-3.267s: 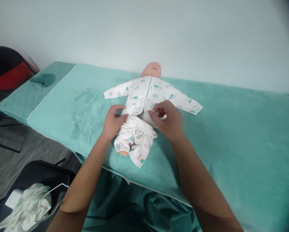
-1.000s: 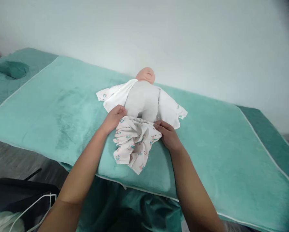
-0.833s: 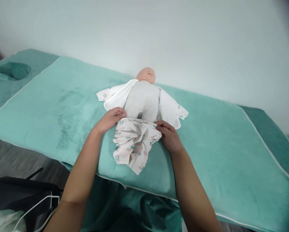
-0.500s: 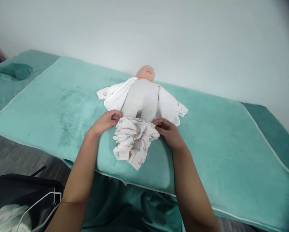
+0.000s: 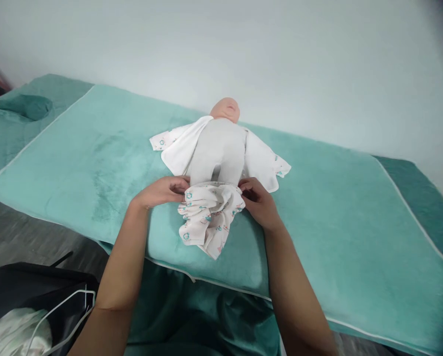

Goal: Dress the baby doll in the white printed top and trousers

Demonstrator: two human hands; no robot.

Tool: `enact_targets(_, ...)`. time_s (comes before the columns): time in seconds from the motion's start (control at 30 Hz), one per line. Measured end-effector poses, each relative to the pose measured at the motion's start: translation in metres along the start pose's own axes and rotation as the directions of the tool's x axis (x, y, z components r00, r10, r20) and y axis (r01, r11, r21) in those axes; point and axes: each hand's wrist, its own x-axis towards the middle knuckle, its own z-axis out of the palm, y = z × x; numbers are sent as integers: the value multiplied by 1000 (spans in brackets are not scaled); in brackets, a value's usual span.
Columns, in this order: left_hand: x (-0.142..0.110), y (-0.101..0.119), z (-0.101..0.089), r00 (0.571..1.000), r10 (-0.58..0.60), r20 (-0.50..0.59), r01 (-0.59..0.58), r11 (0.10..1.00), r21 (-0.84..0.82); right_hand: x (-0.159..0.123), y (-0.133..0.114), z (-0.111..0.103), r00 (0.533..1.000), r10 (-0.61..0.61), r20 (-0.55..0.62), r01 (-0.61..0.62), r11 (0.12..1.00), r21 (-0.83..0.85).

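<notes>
The left hand [image 5: 165,191] and right hand [image 5: 261,201] grip opposite sides of the pants [image 5: 211,212], fingertips partly hidden at the waistband [image 5: 227,184], apparently to hold it evenly spread. The pants sit bunched around the doll's [image 5: 218,146] legs near the middle of the bed's [image 5: 336,222] near edge, hiding its feet. Its jacket [image 5: 184,148] lies open to both sides, presumably leaving the waistband free; whether arms fill the sleeves cannot be told. Beyond the near edge, at left, a chair [image 5: 39,279] carries bunched cloth [image 5: 17,333].
</notes>
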Motion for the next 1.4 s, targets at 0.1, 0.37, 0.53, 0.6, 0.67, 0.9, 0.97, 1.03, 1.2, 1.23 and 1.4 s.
enact_targets(0.1,-2,-3,1,996,4,-85,-5,1000,-10,1,4,2,994,-62,-95,58,997,-48)
enact_targets(0.37,-7,-15,8,962,100,-255,-109,994,-21,1,0,7,981,-92,-172,71,990,-123)
enact_targets(0.53,-5,-20,11,943,127,-306,-152,986,-61,-1,-3,5,990,52,-134,-76,982,-175)
enact_targets(0.6,-4,-22,12,939,118,-324,-145,988,-59,-1,-3,4,988,110,-107,-127,977,-171)
enact_targets(0.67,-4,-23,12,933,121,-339,-146,988,-47,-1,-3,3,988,149,-51,-155,977,-144)
enact_targets(0.9,7,-25,17,894,175,-412,-213,976,-49,-1,0,3,992,122,26,-120,990,-71)
enact_targets(0.97,14,-25,21,864,176,-472,-233,970,-63,1,2,4,991,133,-23,-134,989,-58)
enact_targets(1.03,23,-24,26,819,157,-552,-228,972,-62,2,1,7,988,138,-66,-140,989,-36)
enact_targets(1.2,42,-21,35,722,104,-684,-215,973,-79,5,-10,17,963,138,-232,-117,988,104)
enact_targets(1.23,45,-21,36,719,105,-687,-222,972,-83,5,-12,19,957,148,-249,-124,986,109)
enact_targets(1.4,51,-25,36,770,97,-630,-193,977,-85,6,-9,20,974,109,-201,-120,992,-46)
